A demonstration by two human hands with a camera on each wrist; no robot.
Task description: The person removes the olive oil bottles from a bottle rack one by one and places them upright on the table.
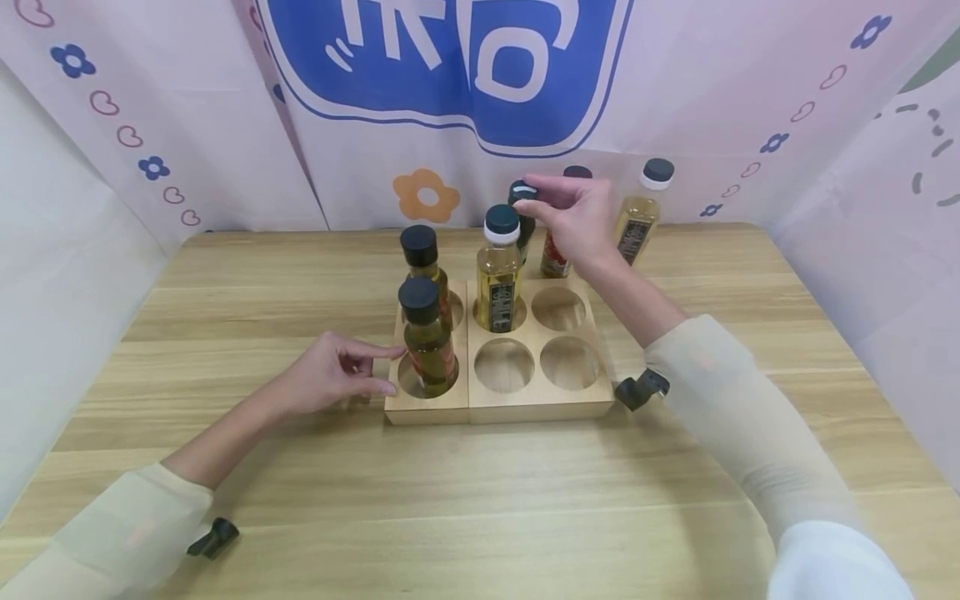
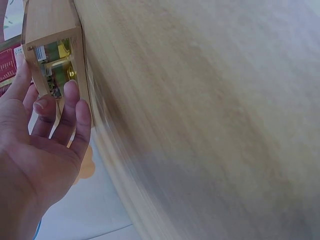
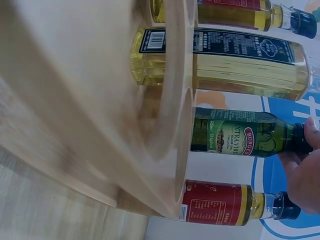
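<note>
My right hand [image 1: 581, 221] pinches the dark cap of a green olive oil bottle [image 3: 232, 132], upright behind the wooden bottle rack [image 1: 540, 410]. With thumb and index fingertips, my left hand [image 1: 326, 375] touches the rack's left edge; its other fingers are loosely bent in the left wrist view. Two black-capped oil bottles with red labels, one in front [image 1: 431, 354] and one behind [image 1: 422, 250], stand in the rack's left section. A clear bottle of pale yellow oil [image 1: 498, 271] with a dark green cap fills the back hole beside them.
Behind the rack stand a red-labelled bottle [image 1: 555, 260], partly covered by my right hand, and another pale oil bottle [image 1: 637, 217] further right. A printed cloth backdrop [image 1: 360, 167] hangs at the far edge of the wooden table [image 1: 480, 517].
</note>
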